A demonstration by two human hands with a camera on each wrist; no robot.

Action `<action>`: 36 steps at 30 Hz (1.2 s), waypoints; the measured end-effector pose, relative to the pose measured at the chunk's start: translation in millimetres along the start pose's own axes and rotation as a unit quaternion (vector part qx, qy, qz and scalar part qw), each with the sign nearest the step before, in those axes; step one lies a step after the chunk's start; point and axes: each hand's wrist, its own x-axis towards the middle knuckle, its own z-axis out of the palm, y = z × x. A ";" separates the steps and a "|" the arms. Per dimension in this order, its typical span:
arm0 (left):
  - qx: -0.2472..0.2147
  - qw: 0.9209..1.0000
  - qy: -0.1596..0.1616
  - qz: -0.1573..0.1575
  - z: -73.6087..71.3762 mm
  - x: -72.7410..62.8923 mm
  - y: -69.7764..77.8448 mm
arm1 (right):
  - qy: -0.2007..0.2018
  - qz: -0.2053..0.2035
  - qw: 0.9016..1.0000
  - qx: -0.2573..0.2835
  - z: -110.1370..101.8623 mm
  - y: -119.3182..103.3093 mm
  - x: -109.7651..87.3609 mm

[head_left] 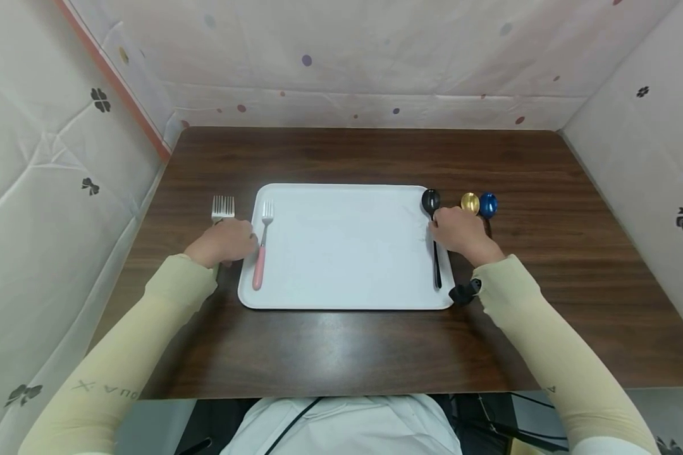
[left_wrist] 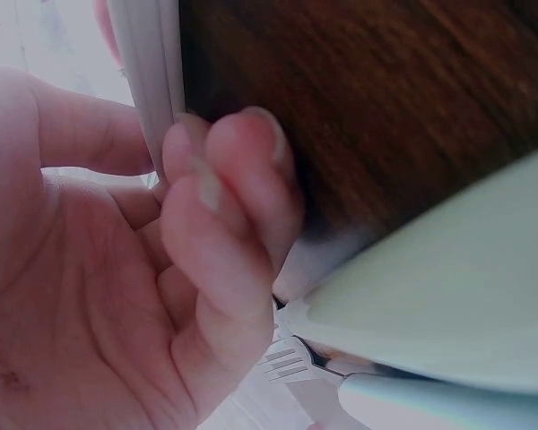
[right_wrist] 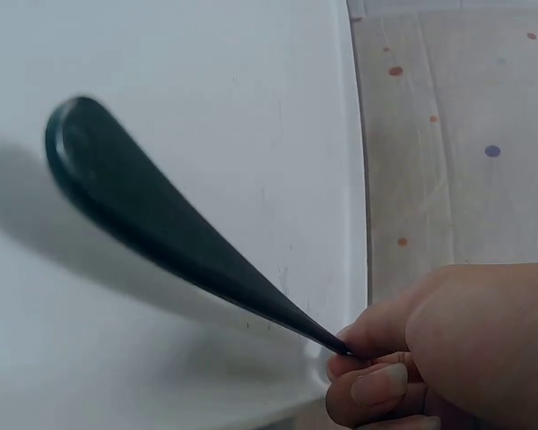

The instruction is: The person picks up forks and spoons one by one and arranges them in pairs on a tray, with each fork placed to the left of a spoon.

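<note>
Head: black spoon (head_left: 436, 265) along right edge of tray (head_left: 347, 246).
Right wrist: right hand (right_wrist: 457, 336) pinches black spoon's neck between fingers.
Left wrist: left hand (left_wrist: 81, 269) grips tray rim, fingers hidden in head view.

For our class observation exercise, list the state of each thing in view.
White rectangular tray: flat on the brown wooden table
Pink-handled fork: along tray's left side
Silver-tined cutlery: partly hidden
Black spoon: pinched, handle over tray
Shiny gold spoon: partly hidden
Shiny blue spoon: partly hidden
Left hand: fingers bent, grip unclear
Right hand: pinching black spoon
</note>
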 end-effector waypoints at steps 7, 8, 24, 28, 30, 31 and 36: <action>-0.003 1.000 -0.002 -0.004 -0.7 -0.7 0.3 | -0.006 0.001 1.000 0.007 2.9 -5.9 2.4; 0.000 1.000 -0.001 -0.005 -0.8 -0.8 0.5 | -0.006 0.001 1.000 0.011 3.3 -6.5 2.6; -0.001 1.000 -0.002 -0.010 -0.9 -1.1 2.7 | -0.006 -0.002 1.000 0.023 8.1 -20.2 7.4; -0.001 1.000 -0.002 -0.008 -0.9 -0.9 3.5 | -0.009 0.001 1.000 0.027 10.3 -23.6 9.1; -0.001 1.000 0.000 -0.008 -0.9 -1.1 3.8 | -0.010 0.003 0.999 0.033 11.3 -25.4 9.9; -0.002 1.000 0.000 -0.008 -0.8 -1.2 3.8 | -0.010 0.003 0.999 0.035 11.8 -26.1 10.5; -0.005 1.000 0.007 -0.006 0.0 -2.0 3.5 | -0.008 0.003 0.999 0.039 12.9 -29.5 13.6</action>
